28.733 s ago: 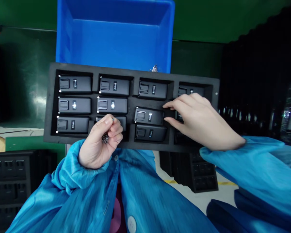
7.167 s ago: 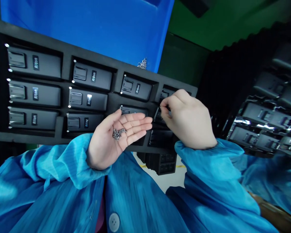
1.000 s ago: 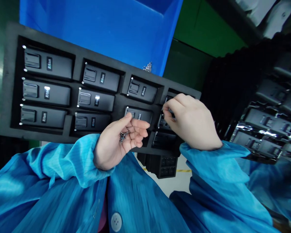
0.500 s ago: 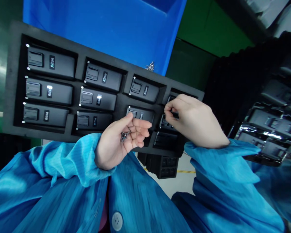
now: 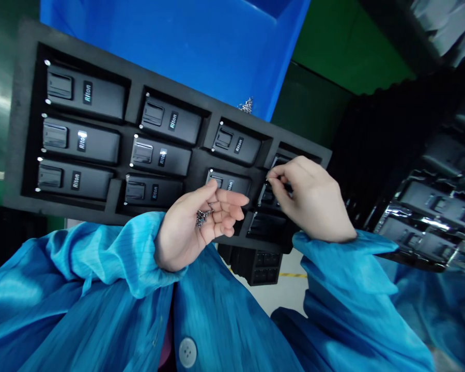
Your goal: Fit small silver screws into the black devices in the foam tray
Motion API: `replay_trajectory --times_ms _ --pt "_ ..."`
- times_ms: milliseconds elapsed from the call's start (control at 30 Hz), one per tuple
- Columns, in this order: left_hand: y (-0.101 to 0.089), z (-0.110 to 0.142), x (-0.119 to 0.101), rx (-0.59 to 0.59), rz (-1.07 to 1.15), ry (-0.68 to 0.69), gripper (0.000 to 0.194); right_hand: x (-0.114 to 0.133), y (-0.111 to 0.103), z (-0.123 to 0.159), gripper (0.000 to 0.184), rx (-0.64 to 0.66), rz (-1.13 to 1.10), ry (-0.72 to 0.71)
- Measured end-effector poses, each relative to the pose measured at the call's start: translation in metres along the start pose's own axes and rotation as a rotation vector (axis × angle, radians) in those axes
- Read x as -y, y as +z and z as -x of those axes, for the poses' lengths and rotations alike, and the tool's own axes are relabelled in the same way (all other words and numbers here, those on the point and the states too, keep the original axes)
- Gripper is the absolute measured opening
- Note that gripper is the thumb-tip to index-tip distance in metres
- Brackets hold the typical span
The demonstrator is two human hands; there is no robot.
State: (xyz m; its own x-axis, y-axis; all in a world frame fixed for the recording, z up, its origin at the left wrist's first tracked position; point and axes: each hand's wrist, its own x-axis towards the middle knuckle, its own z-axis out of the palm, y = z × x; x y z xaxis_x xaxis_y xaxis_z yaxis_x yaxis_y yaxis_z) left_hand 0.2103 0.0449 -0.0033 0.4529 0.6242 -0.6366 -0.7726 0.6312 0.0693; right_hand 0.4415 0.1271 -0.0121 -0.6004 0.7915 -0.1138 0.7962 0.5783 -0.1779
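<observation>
A black foam tray (image 5: 19, 129) lies in front of me, its pockets filled with several black plastic parts (image 5: 160, 157) marked Riton. My left hand (image 5: 196, 225) is cupped palm up at the tray's near edge, fingers curled round a small pile of metal screws (image 5: 202, 217). My right hand (image 5: 308, 199) hovers over the tray's right column, thumb and forefinger pinched together at a part (image 5: 269, 194) there. What the pinch holds is too small to make out. Both arms wear blue sleeves.
A blue plastic bin (image 5: 186, 46) stands behind the tray, with a few loose screws (image 5: 246, 106) at its lower corner. Shiny black trays of parts (image 5: 426, 217) are stacked at the right. More black trays (image 5: 256, 261) sit on the floor below. Green surface lies beyond.
My right hand has dipped slightly down onto the right column part. The left hand stays cupped round the screws. The view has shifted a little.
</observation>
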Motion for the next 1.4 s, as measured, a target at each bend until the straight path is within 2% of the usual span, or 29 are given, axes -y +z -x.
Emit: replay_trajectory --times_ms 167,333,467,567,667,833,1033,1233,1400 --pt "0.0 0.0 0.0 0.006 0.006 0.0 0.056 -0.002 0.007 0.004 0.017 -0.035 0.045 -0.01" --pt "0.0 0.001 -0.002 -0.002 0.004 0.011 0.057 0.005 -0.006 0.006 0.019 -0.078 -0.042 -0.042" --pt "0.003 0.001 -0.004 -0.026 -0.004 0.007 0.06 0.025 -0.016 0.003 0.018 -0.045 0.166 -0.084" --pt "0.005 0.002 -0.005 -0.048 0.001 -0.003 0.06 0.041 -0.013 0.0 0.015 0.011 0.335 -0.016" --pt "0.005 0.003 -0.007 -0.05 -0.005 -0.006 0.061 0.05 -0.004 -0.003 0.016 0.005 0.414 0.078" --pt "0.002 0.008 -0.011 -0.023 -0.001 0.015 0.061 0.053 0.011 0.0 0.02 -0.054 0.412 0.164" --pt "0.0 0.009 -0.013 -0.017 0.006 0.004 0.061 0.059 0.021 0.005 0.026 -0.13 0.454 0.18" --pt "-0.003 0.009 -0.012 0.004 0.016 0.005 0.06 0.065 0.018 0.002 0.033 -0.086 0.376 0.169" --pt "-0.005 0.01 -0.01 0.009 -0.003 0.001 0.055 0.069 0.017 -0.006 0.037 -0.055 0.312 0.242"
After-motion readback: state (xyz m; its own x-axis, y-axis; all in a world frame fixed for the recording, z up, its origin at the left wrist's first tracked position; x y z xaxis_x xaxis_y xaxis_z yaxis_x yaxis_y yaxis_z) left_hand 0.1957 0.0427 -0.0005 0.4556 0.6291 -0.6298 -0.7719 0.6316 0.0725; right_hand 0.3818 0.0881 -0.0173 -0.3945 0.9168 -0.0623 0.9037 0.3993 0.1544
